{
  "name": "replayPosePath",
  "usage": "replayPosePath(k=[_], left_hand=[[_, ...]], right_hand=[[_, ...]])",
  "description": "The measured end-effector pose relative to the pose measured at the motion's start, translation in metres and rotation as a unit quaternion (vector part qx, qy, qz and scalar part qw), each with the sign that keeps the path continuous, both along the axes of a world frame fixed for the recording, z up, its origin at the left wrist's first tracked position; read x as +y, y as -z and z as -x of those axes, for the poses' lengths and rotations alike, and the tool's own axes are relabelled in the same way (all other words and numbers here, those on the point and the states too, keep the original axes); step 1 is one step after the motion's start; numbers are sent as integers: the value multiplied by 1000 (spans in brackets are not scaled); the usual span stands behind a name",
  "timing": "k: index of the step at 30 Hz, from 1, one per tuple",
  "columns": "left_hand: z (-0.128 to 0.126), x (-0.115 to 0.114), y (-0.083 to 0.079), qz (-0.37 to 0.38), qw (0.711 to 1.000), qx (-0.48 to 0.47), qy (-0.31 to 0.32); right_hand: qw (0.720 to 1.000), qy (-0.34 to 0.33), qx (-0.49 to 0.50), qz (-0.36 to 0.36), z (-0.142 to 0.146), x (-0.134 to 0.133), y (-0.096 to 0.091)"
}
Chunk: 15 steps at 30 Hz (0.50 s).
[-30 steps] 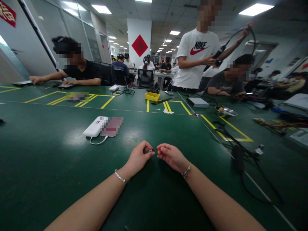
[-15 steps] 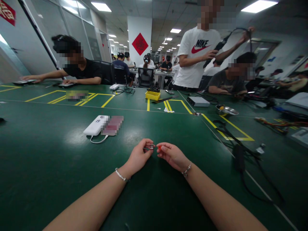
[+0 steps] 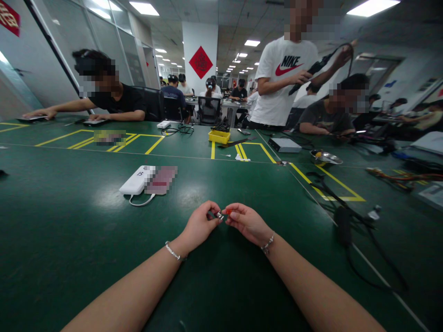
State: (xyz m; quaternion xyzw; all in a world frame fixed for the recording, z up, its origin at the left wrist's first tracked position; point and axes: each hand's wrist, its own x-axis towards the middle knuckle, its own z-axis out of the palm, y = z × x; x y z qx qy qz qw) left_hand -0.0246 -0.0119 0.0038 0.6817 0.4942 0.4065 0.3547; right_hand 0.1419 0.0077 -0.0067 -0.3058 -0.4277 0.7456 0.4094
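Between the thumb and fingers of my left hand [image 3: 201, 223] is a small silvery metal piece [image 3: 219, 215], too small to name its kind. My right hand [image 3: 247, 221] pinches a small orange-red piece [image 3: 229, 212], mostly covered by the fingertips. Both hands are close together over the green table [image 3: 138, 258], their fingertips almost meeting. From this view I cannot tell whether the two pieces touch.
Left of my hands lies a white power bank [image 3: 137, 180], cabled to a blurred flat item [image 3: 161, 180]. A yellow tray [image 3: 219, 137] stands farther back. Black cables [image 3: 343, 226] and a metal bowl [image 3: 325, 157] are at right. Several people sit or stand around.
The silvery piece in my left hand has tilted and shifted slightly down and right, closer to my right fingertips. My right fingers have moved slightly left.
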Motion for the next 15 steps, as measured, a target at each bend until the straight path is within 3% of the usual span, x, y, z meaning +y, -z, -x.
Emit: replayPosePath(k=[6,15], left_hand=[[-1,-1,-2,9,1000,-4,-22],[-2,3,9,11,998,-67,-11]], right_hand=[[1000,4,-3,6,0,0,0],[1000,9,-3,9,1,-1,-3]])
